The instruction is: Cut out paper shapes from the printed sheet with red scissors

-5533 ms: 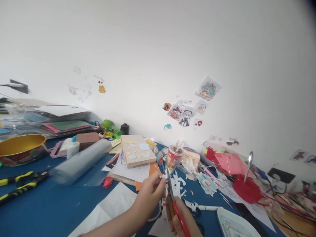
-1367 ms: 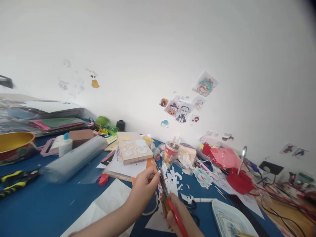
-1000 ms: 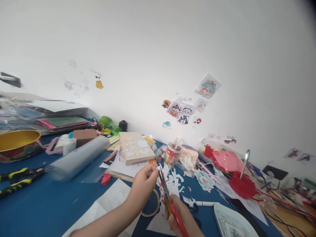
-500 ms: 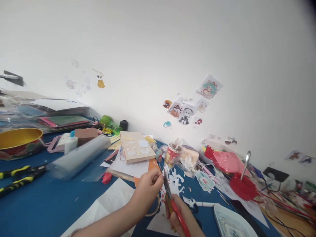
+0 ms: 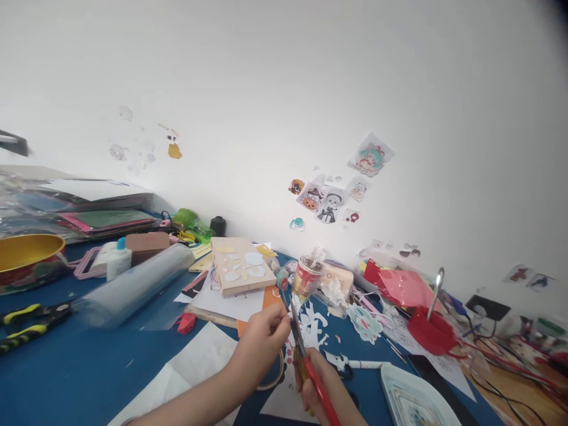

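My right hand (image 5: pixel 326 384) grips a pair of scissors (image 5: pixel 298 334) by its red and yellow handles. The blades point away from me and stand slightly apart. Just left of them, my left hand (image 5: pixel 266 334) is closed in a pinch, with a small bit of white paper (image 5: pixel 289 316) showing at the fingertips; most of it is hidden. Cut white paper scraps (image 5: pixel 311 324) lie behind the blades. Under my hands are a sheet with red spots (image 5: pixel 284 403) and a roll of tape (image 5: pixel 276 378), partly covered by my left wrist.
A wooden board with paper cut-outs (image 5: pixel 242 283) and a red cup (image 5: pixel 309 275) stand at the back. Leftward lie a clear plastic roll (image 5: pixel 137 290), a glue bottle (image 5: pixel 119 260) and black-yellow pliers (image 5: pixel 38 322). A white tray (image 5: pixel 390 384) and a red holder (image 5: pixel 430 334) are rightward.
The view has turned slightly right, so the table things sit a little farther left. Both hands stay close together, the scissors still in my right hand.
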The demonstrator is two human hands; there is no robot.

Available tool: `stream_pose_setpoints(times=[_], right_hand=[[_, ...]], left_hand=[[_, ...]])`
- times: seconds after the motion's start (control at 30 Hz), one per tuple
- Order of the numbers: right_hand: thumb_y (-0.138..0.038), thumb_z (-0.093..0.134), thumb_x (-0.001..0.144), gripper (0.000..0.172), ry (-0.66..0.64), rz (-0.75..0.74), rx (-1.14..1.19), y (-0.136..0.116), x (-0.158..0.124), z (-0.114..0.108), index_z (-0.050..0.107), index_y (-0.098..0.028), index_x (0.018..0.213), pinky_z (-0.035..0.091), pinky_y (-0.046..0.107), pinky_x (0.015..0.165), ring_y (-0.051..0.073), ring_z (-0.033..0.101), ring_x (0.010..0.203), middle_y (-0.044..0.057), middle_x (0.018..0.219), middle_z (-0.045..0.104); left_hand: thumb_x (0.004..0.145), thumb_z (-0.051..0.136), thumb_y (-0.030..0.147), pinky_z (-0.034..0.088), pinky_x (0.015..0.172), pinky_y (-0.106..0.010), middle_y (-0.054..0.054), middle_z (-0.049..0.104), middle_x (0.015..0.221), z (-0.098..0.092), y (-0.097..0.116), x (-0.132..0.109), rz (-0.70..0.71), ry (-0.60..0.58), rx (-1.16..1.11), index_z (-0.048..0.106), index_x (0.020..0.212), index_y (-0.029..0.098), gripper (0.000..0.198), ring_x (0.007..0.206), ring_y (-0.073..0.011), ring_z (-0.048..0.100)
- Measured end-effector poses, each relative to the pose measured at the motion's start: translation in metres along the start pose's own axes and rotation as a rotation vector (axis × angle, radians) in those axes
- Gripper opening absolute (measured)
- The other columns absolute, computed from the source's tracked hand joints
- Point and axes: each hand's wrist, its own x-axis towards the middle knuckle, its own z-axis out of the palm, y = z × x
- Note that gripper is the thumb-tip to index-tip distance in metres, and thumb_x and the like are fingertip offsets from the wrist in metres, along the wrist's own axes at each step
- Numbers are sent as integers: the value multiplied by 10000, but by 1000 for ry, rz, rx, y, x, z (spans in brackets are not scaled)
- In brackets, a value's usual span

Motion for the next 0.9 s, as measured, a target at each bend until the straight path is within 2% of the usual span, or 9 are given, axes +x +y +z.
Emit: stream_pose_setpoints(times=[0.1, 0.3, 0.43, 0.57, 0.9], right_hand=[[-286, 604, 736, 150, 13, -5, -15, 0, 0, 0, 522, -200, 827, 378, 249, 515, 130, 438, 560, -36, 639, 433], [-283, 586, 797, 140, 8, -1, -26, 0, -1, 0, 548, -167, 864, 414, 243, 515, 121, 500, 568, -30, 657, 508], [-303, 525, 875, 193, 3, -16, -40, -4, -6, -4, 567, -151, 986, 504, 304, 624, 141, 592, 712, 24, 899, 605], [-283, 524, 882, 251, 12, -29, -54, -10, -11, -10, 542, -167, 1104, 517, 380, 741, 191, 600, 886, 66, 1101, 581], [-277, 527, 881, 256, 14, -45, -53, -16, -12, -9, 539, -169, 1113, 516, 390, 753, 196, 599, 903, 69, 1116, 576]], left_hand=[[761, 371, 308, 237, 503, -225, 74, 307, 512, -1, 0, -1, -8, -6, -13, 320, 570, 210, 221, 518, -109, 312], [764, 370, 340, 239, 501, -225, 74, 310, 512, 0, 1, -1, -15, -16, -26, 334, 573, 208, 235, 515, -108, 308], [761, 362, 346, 234, 498, -226, 74, 299, 511, -1, 3, 0, -16, -21, -13, 326, 569, 210, 238, 514, -107, 299], [761, 362, 346, 234, 506, -230, 71, 303, 516, -1, 3, -1, -7, -32, 9, 330, 569, 209, 237, 520, -109, 299], [765, 382, 351, 242, 501, -224, 68, 304, 515, -2, 4, -1, -6, -38, -12, 378, 581, 202, 237, 518, -110, 301]])
